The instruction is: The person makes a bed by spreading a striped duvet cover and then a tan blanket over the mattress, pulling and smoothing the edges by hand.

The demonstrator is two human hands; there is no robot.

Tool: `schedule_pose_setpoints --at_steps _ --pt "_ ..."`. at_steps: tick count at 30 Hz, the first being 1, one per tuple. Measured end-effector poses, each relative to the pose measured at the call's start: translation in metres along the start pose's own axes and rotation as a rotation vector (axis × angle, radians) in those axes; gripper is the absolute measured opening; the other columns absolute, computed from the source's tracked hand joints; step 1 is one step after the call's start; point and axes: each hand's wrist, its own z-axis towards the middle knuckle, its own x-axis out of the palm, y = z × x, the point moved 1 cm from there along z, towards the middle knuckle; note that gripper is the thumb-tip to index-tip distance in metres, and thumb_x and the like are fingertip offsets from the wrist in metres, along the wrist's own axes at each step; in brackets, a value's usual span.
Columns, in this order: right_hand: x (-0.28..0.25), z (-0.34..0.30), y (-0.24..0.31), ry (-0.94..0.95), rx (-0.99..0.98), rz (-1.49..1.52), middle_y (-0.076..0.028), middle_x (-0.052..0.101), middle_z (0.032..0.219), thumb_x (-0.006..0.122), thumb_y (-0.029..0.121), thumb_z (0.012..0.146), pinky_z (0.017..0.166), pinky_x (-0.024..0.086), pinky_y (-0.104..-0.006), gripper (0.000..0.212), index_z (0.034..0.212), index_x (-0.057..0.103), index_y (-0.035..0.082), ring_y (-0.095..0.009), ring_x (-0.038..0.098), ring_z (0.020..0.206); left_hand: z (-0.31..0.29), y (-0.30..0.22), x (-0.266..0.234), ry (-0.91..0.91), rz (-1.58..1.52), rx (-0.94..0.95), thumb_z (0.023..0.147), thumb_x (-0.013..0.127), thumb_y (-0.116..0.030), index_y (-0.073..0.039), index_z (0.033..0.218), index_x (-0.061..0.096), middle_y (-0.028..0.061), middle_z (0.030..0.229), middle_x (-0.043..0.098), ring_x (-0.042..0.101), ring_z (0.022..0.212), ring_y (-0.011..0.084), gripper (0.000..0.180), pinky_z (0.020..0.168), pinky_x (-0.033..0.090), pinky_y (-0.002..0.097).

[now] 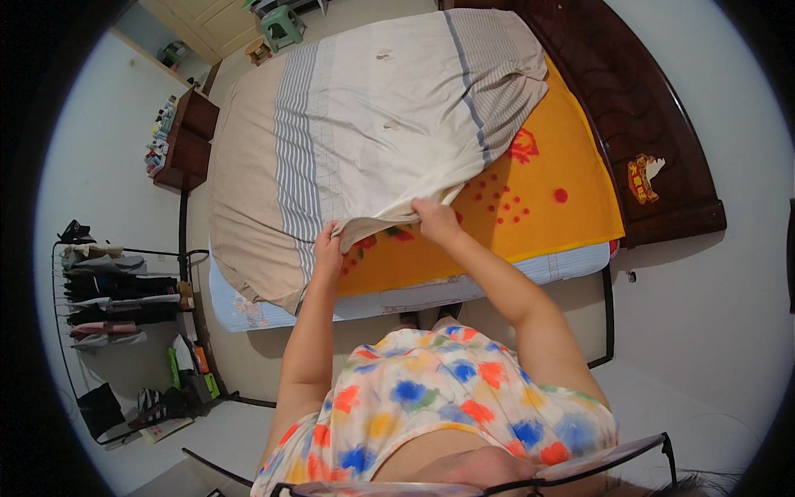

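At left, we see hung garments (120,287). Centrally, the left hand (329,243), fingers curled closed, grips the near edge of the striped cover (373,103), which lies over an orange sheet (575,186); the right hand (436,221), similarly closed, grips farther right, this two-point hold raising the edge between. A dark headboard (654,124) stands rightmost.

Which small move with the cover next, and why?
Perhaps draw the striped cover slightly toward the body: the left hand and right hand both grip its near edge, and the orange blanket lies exposed beyond that edge.
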Motion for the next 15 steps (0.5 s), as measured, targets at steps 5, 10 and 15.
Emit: schedule_pose_setpoints --at_steps 5,10,15 --pt "-0.046 -0.001 -0.087 -0.327 0.375 -0.418 -0.014 0.049 0.096 0.047 0.008 0.076 0.055 0.048 -0.0433 0.017 0.092 0.052 0.011 -0.034 0.058 0.064 0.004 0.026 -0.014 0.235 0.241 -0.001 0.08 0.036 0.002 0.001 0.111 0.05 0.0062 0.103 0.056 0.055 0.09 0.0161 0.033 0.08 0.044 0.0244" --pt "-0.114 -0.054 -0.185 -0.479 0.741 -0.531 -0.012 0.054 0.1 0.039 0.019 0.086 0.065 0.047 -0.0466 0.02 0.095 0.055 0.01 -0.035 0.057 0.079 0.02 0.034 -0.07 -0.111 -0.055 -0.152 0.083 0.041 -0.007 -0.003 0.109 0.052 0.0038 0.096 0.058 0.055 0.086 0.0135 0.029 0.074 0.045 0.0248" --pt "-0.134 -0.094 -0.216 -0.454 0.646 -0.533 -0.013 0.058 0.096 0.042 0.022 0.085 0.069 0.047 -0.0437 0.023 0.095 0.057 0.008 -0.035 0.058 0.081 0.02 0.053 -0.111 -0.028 0.198 -0.223 0.082 0.044 -0.008 -0.003 0.105 0.057 0.0037 0.092 0.06 0.055 0.082 0.0114 0.027 0.073 0.044 0.0237"
